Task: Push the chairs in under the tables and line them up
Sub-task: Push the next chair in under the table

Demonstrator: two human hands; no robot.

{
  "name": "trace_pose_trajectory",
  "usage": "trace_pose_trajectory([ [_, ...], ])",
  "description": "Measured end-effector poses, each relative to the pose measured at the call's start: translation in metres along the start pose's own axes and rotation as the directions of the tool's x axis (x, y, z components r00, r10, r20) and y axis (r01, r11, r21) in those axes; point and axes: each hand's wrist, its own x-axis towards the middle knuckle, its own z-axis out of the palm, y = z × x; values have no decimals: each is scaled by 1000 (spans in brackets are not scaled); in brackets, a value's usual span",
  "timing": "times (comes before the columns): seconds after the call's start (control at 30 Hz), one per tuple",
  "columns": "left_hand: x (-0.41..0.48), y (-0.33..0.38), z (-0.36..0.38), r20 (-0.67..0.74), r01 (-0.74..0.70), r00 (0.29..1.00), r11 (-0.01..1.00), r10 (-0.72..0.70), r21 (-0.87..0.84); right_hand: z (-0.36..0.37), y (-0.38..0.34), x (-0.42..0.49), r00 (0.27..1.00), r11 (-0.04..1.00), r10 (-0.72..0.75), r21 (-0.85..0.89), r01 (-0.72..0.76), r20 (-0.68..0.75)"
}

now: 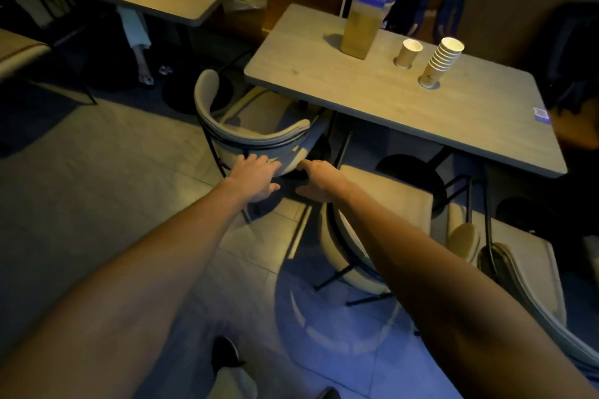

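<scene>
Beige curved-back chair on black metal legs [259, 126] stands angled at the left end of the light wooden table [356, 97], with its seat partly under the tabletop. Left hand [256, 180] lies with straight, unclasped fingers against the chair's back. Right hand [319, 183], just beside it, reaches open-fingered toward the same rim; contact unclear.

One wide-angle camera is worn on the head and aimed forward and steeply downward. Bare outstretched forearms [162, 253] are framed close from the lower edge; the pale wooden rectangular counter [356, 87] is seen farther, upper right.
</scene>
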Motion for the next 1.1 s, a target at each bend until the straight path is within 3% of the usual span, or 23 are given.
trace_pose_trajectory([
  [0.3, 48, -125, -4, 77, 17, 997, 998, -21, 56, 3, -67, 102, 1000, 1000, 0, 29, 0, 17],
  [0.73, 208, -220, 37, 142, -60, 989, 985, 36, 163, 37, -64, 305, 995, 999, 20, -36, -16, 102],
  [0.93, 252, -257, 73, 199, -115, 977, 972, 74, 205, 75, -72, 360, 978, 995, 69, -89, -52, 196],
  [1.1, 284, -281, 101, 212, -227, 963, 930, 168, 291, 101, -78, 384, 969, 978, 152, -173, -119, 193],
])
